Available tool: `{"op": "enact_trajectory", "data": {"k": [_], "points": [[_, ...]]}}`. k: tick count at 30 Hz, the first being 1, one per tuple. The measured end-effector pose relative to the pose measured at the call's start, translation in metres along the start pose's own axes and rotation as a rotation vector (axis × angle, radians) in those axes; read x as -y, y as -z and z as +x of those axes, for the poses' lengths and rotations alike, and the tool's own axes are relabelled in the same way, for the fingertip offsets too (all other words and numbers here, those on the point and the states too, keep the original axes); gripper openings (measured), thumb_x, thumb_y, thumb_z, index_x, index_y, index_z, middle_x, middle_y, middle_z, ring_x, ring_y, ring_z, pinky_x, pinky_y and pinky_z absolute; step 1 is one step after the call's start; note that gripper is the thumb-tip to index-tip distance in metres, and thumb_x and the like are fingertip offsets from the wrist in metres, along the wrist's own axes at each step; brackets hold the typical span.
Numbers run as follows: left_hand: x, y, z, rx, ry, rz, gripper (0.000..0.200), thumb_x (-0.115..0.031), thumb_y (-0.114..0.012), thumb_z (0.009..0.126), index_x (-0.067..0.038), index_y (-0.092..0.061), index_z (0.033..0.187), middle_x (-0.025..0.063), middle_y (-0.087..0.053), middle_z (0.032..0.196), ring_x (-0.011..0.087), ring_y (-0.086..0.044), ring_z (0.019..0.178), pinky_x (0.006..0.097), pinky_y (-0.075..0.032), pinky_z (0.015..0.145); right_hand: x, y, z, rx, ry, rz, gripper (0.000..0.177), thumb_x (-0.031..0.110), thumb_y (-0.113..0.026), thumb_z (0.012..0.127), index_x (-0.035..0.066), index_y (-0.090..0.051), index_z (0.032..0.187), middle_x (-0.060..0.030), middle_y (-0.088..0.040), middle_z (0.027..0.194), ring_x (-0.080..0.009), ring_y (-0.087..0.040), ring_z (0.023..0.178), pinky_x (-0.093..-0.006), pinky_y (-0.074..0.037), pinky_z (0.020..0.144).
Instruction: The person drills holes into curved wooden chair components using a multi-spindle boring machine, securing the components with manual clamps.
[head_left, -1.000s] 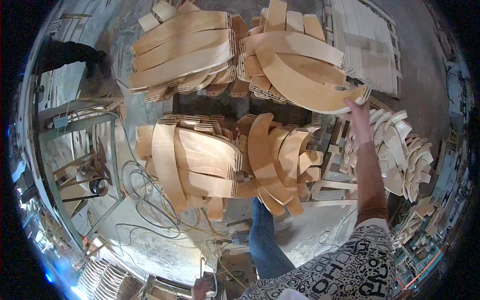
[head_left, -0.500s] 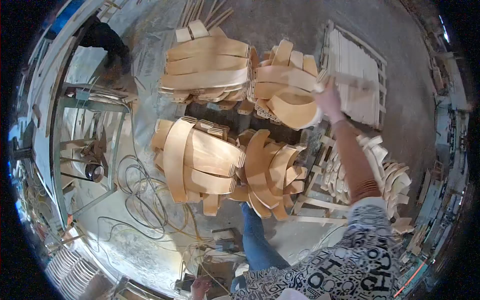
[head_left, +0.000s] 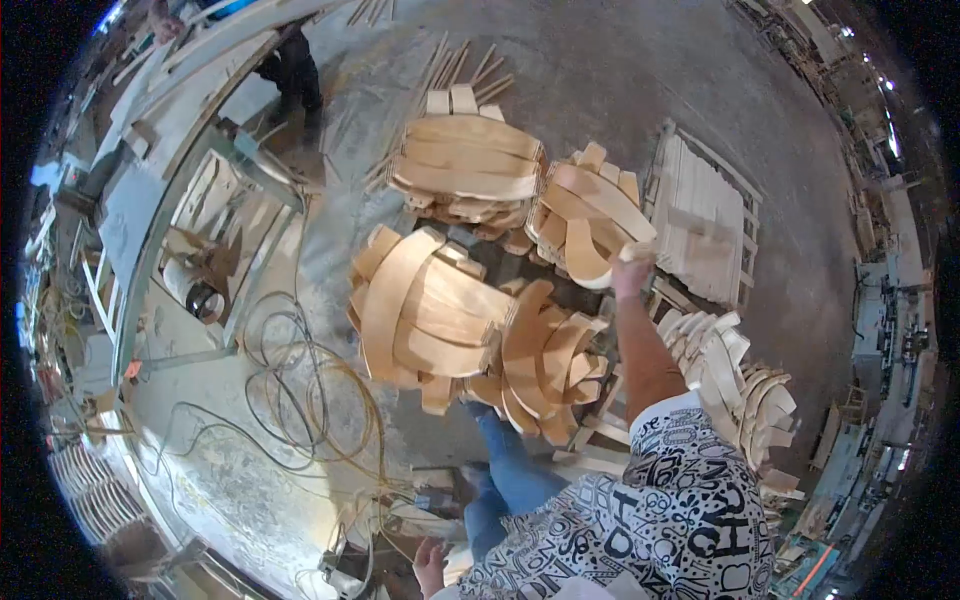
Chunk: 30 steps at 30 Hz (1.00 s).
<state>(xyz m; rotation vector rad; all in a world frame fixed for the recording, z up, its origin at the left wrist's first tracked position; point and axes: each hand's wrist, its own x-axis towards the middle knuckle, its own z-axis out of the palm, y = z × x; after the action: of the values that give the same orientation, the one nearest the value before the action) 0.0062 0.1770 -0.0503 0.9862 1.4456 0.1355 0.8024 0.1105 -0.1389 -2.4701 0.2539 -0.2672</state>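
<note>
My right hand point(head_left: 632, 275) reaches forward with its fingers closed around the end of a curved plywood piece point(head_left: 585, 252) at the near side of the back right stack. Beneath and behind it lies that stack of bent plywood pieces point(head_left: 600, 195). My left hand point(head_left: 430, 565) hangs low beside my body, fingers loosely apart and holding nothing visible. In front of my legs stand two more stacks, one of wide curved panels point(head_left: 425, 310) and one of bent pieces point(head_left: 545, 350).
Another panel stack point(head_left: 468, 155) stands at the back, with thin wooden strips point(head_left: 470, 70) behind it. Flat pale boards point(head_left: 700, 215) lie on a pallet at right, near piled curved pieces point(head_left: 710, 355). Hoses point(head_left: 310, 400) coil on the floor beside a metal-framed table point(head_left: 140, 270). Another person point(head_left: 295, 70) stands beyond it.
My right hand has come nearer and slightly left, and the curved piece by it is now turned differently. The view has shifted, showing more of the left-hand table. My left hand shows more fully.
</note>
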Motion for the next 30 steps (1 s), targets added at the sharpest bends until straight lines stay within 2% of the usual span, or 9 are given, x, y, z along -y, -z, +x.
{"op": "enact_trajectory", "data": {"k": [1,3,6,13,16,18,20,24,30], "points": [[-0.001,0.004,-0.017,-0.092,0.266,-0.079,0.045,-0.011,-0.066,0.095,-0.001,-0.055,0.137,0.0124,-0.071,0.103,0.022,-0.071,0.078,0.0318,-0.057,0.063,-0.006,0.011,0.008,0.008,-0.092,0.126,0.094,0.025,-0.085,0.072,-0.005,-0.03,0.142,-0.0274,-0.044,0.139,-0.0469,-0.051,0.125,-0.0578,-0.045,0.104],[0.005,0.018,-0.024,-0.084,0.286,-0.071,0.045,-0.011,-0.066,0.095,-0.001,-0.055,0.137,0.0124,-0.071,0.102,0.022,-0.071,0.078,0.0319,-0.057,0.063,0.031,0.062,0.004,0.102,-0.702,0.505,0.091,0.027,-0.085,0.074,-0.005,-0.032,0.141,-0.0246,-0.045,0.14,-0.0455,-0.053,0.123,-0.0673,-0.048,0.097],[0.016,0.007,-0.037,-0.093,0.321,-0.104,0.045,-0.01,-0.066,0.095,-0.001,-0.055,0.137,0.0123,-0.071,0.102,0.022,-0.07,0.078,0.0322,-0.057,0.063,-0.054,0.041,0.06,0.103,-0.769,0.553,0.082,0.031,-0.084,0.077,-0.004,-0.039,0.136,-0.021,-0.045,0.141,-0.0422,-0.053,0.124,-0.0739,-0.049,0.089],[0.025,-0.024,-0.031,-0.076,0.385,-0.085,0.046,-0.009,-0.067,0.094,-0.001,-0.055,0.138,0.0121,-0.07,0.101,0.022,-0.07,0.078,0.0327,-0.057,0.063,-0.046,-0.015,0.058,-0.116,-0.649,0.317,0.08,0.041,-0.074,0.083,-0.006,-0.044,0.141,-0.0153,-0.044,0.147,-0.0437,-0.053,0.123,-0.0652,-0.047,0.1],[-0.004,0.014,-0.047,-0.063,0.423,-0.002,0.046,-0.009,-0.067,0.094,-0.002,-0.055,0.138,0.012,-0.07,0.101,0.0221,-0.07,0.078,0.033,-0.057,0.063,-0.068,-0.016,0.026,0.216,-0.637,-0.037,0.086,0.034,-0.077,0.082,-0.005,-0.034,0.145,-0.0181,-0.045,0.146,-0.0435,-0.058,0.117,-0.0588,-0.05,0.101],[-0.003,0.026,-0.038,-0.04,0.426,0.007,0.046,-0.008,-0.067,0.094,-0.002,-0.055,0.138,0.0119,-0.07,0.101,0.0221,-0.07,0.078,0.0332,-0.057,0.063,-0.071,-0.041,0.013,-0.222,-0.695,0.622,0.092,0.01,-0.083,0.074,0.005,-0.021,0.142,-0.0208,-0.055,0.13,-0.0345,-0.066,0.105,-0.057,-0.061,0.082],[-0.016,0.024,-0.017,-0.026,0.423,0.009,0.046,-0.008,-0.067,0.094,-0.002,-0.055,0.138,0.0119,-0.07,0.1,0.0221,-0.07,0.077,0.0333,-0.057,0.063,-0.043,-0.044,-0.008,-0.406,-0.675,0.526,0.093,0.013,-0.084,0.075,0.008,-0.02,0.143,-0.0203,-0.053,0.132,-0.0333,-0.066,0.106,-0.0556,-0.062,0.076],[-0.047,0.039,-0.018,-0.034,0.429,0.069,0.046,-0.007,-0.067,0.094,-0.002,-0.054,0.138,0.0117,-0.07,0.1,0.0221,-0.07,0.077,0.0337,-0.057,0.063,-0.071,-0.066,-0.005,-0.381,-0.656,0.4,0.092,0.025,-0.086,0.073,-0.006,-0.025,0.134,-0.026,-0.046,0.13,-0.0356,-0.06,0.113,-0.0491,-0.061,0.086],[-0.063,0.045,-0.011,0.021,0.395,0.012,0.048,-0.006,-0.068,0.093,-0.003,-0.054,0.139,0.0112,-0.069,0.097,0.022,-0.07,0.078,0.0339,-0.057,0.063,-0.07,0.014,-0.014,-0.15,-0.978,0.921,0.069,0.024,-0.081,0.082,0.006,-0.038,0.134,-0.0175,-0.052,0.132,-0.0397,-0.059,0.115,-0.062,-0.057,0.086]]}}
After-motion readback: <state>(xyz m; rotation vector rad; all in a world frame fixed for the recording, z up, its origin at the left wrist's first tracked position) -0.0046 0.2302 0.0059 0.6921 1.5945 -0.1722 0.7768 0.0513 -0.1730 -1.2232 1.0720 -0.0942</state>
